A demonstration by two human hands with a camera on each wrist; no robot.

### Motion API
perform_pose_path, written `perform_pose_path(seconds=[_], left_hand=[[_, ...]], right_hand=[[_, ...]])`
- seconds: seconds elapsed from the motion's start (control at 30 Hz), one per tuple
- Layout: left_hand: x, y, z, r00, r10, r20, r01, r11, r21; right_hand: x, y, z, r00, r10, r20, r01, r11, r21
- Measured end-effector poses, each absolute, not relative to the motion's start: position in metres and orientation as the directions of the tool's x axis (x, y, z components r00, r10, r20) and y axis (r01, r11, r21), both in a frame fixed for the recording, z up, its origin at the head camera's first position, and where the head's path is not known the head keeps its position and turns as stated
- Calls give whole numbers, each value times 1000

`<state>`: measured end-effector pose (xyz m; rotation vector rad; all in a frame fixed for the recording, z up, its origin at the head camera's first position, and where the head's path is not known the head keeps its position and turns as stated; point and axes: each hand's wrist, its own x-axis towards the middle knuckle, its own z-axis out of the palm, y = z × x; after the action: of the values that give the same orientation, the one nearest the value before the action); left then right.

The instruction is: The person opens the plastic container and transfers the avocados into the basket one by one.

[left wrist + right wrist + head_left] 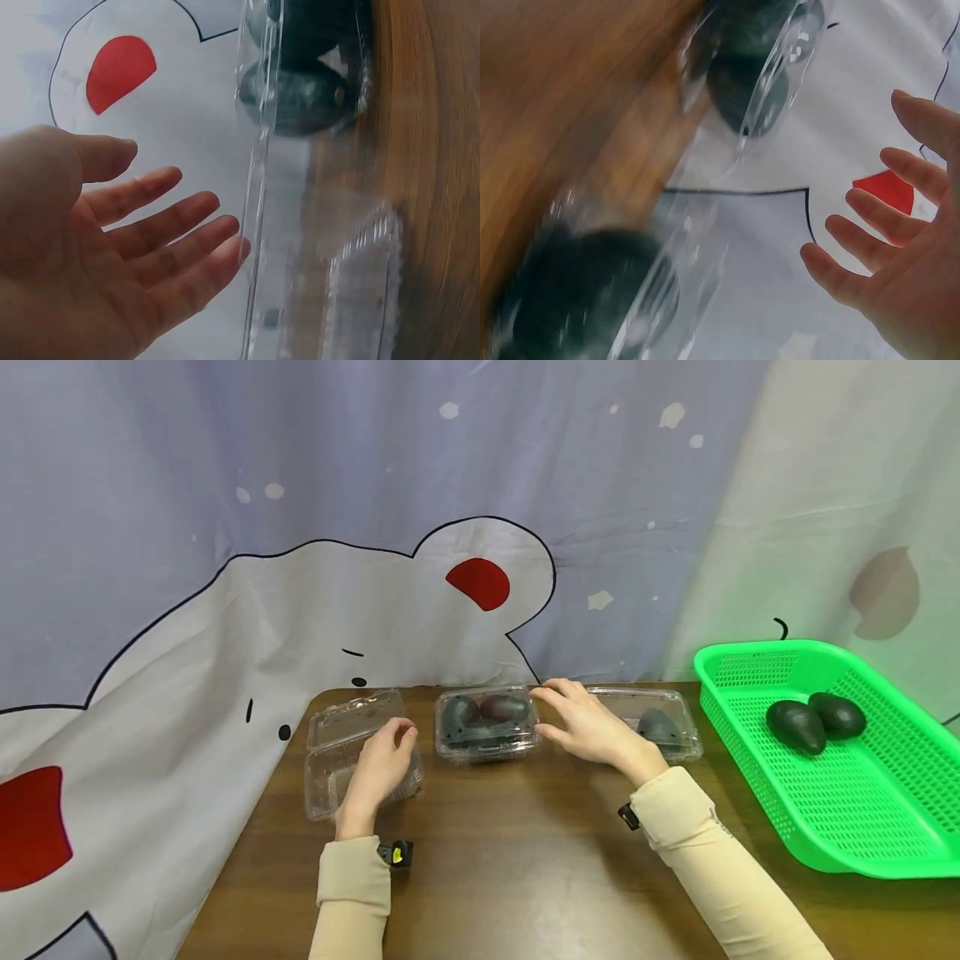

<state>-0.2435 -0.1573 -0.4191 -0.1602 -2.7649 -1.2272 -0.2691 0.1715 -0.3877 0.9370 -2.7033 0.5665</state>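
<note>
A lidded clear plastic clamshell box (486, 745) in the middle holds dark avocados (504, 708). My right hand (588, 724) hovers between it and a second clear box (684, 714) on the right, which has a dark avocado (658, 727) inside. In the right wrist view the fingers (885, 214) are spread and relaxed, with nothing in them. On the left lies an open clear box (322, 781), its lid tipped back toward the curtain. Above it is my left hand (385, 762), partly covering it; the left wrist view shows loose fingers (169, 225) that hold nothing.
A green plastic basket (772, 810) stands at the right with two dark avocados (797, 727) in it. The brown wooden table (517, 868) ends at a patterned curtain (630, 527) right behind the boxes.
</note>
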Motion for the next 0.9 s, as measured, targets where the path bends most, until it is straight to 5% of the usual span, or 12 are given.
perform_pose_path(seconds=[0.47,0.9], left_hand=[[-254,-127,-428,-977,15,215,185,569,801],[-260,-101,-427,-1000,-7,-20,-21,454,891]], right_hand=[[-270,125,-408,-748,-566,347,-663,660,-353],[-270,89,-420,-757,-559,339,-653,638,-408]])
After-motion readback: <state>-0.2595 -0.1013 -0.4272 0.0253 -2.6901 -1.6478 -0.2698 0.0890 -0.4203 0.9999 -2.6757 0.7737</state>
